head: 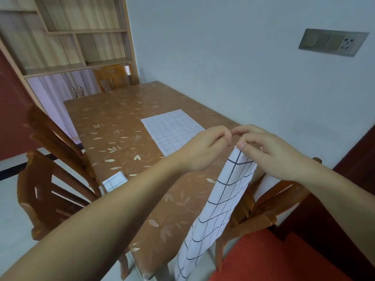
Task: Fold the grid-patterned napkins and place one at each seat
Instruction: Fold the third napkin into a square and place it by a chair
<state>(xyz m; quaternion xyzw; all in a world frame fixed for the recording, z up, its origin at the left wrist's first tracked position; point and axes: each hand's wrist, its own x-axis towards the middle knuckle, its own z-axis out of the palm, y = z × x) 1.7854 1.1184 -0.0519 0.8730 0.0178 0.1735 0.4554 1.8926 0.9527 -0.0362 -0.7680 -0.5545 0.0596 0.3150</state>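
A white napkin with a dark grid point(215, 209) hangs in the air in front of me, doubled lengthwise, its lower end dropping past the table's near edge. My right hand point(269, 153) pinches its top corner between thumb and fingers. My left hand point(205, 151) is beside it with fingers curled at the same top edge; whether it grips the cloth is hidden. A second grid napkin point(172, 131) lies flat and unfolded on the brown leaf-patterned table point(113, 126). A small folded napkin point(114, 181) rests at the table's left edge.
Two wooden chairs point(52, 179) stand along the table's left side, one point(115, 78) at the far end and one point(269, 201) at the near right. A wooden shelf cabinet point(77, 43) stands behind. The wall point(233, 67) borders the table's right side.
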